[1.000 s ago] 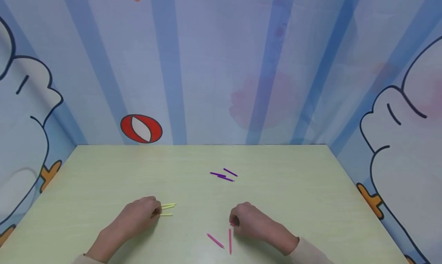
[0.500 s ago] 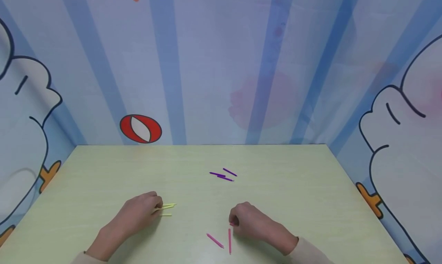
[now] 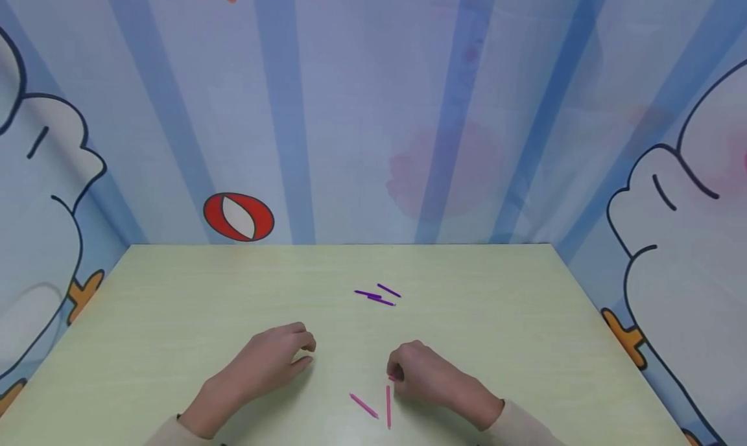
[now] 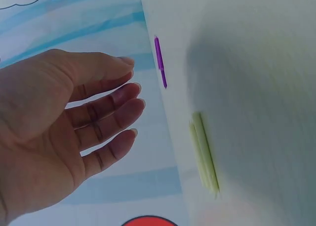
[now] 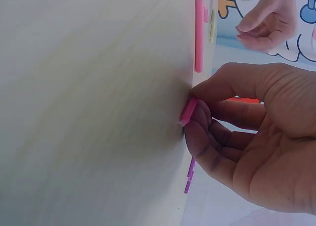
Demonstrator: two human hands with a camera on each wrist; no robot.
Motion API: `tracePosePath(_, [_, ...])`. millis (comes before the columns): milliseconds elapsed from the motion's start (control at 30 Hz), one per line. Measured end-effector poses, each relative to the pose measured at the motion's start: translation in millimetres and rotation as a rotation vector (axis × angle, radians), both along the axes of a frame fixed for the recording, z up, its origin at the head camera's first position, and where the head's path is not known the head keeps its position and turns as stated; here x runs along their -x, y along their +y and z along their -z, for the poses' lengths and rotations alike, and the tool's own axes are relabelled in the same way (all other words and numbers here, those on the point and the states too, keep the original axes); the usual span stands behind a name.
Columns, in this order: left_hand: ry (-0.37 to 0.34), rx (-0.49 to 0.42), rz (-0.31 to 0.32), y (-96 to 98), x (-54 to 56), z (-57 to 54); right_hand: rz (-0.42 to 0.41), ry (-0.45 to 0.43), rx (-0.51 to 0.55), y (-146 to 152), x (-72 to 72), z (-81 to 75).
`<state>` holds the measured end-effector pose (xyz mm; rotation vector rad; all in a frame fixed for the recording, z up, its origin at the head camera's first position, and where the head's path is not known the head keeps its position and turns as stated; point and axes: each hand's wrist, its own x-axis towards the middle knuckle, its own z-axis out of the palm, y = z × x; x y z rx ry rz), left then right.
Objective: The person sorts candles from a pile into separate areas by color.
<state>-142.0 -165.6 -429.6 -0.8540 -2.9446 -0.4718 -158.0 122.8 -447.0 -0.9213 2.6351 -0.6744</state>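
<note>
My left hand [image 3: 274,362] is raised over the table with fingers loosely bent, holding nothing. Beside it in the left wrist view lie slim yellow candle-like sticks [image 4: 205,154], close together on the table; in the head view that hand hides them. Thumb and fingertips of my right hand [image 3: 428,378] pinch a pink candle-like stick [image 5: 188,111] at the table surface. Close to that hand lie two more pink sticks, one slanted [image 3: 364,406] and one pointing toward me [image 3: 388,407]. The upright-looking near one [image 5: 199,33] has a fine tip.
Several thin purple sticks [image 3: 376,295] lie farther back near the table's middle, partly overlapping. The pale table [image 3: 496,303] is bounded by printed cloth walls [image 3: 362,109] at the back and both sides.
My left hand has let go of the yellow sticks, opened its fingers and moved right, over them. My right hand keeps its pinch in the same spot.
</note>
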Motion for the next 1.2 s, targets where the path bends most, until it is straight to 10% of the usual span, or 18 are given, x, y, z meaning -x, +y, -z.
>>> tracePosePath(367, [-0.155,0.004,0.159,36.0,-5.1,5.3,0.003,0.002,0.005,-0.1,1.7,0.5])
tracePosePath(700, [-0.027,0.056,0.307,57.0,-11.5,12.7,-0.001,0.022,0.0,-1.2,2.8,-0.5])
tracePosePath(1200, [0.008,0.12,0.353,75.2,-17.3,20.9,0.0,0.004,-0.011,-1.4,0.8,-1.1])
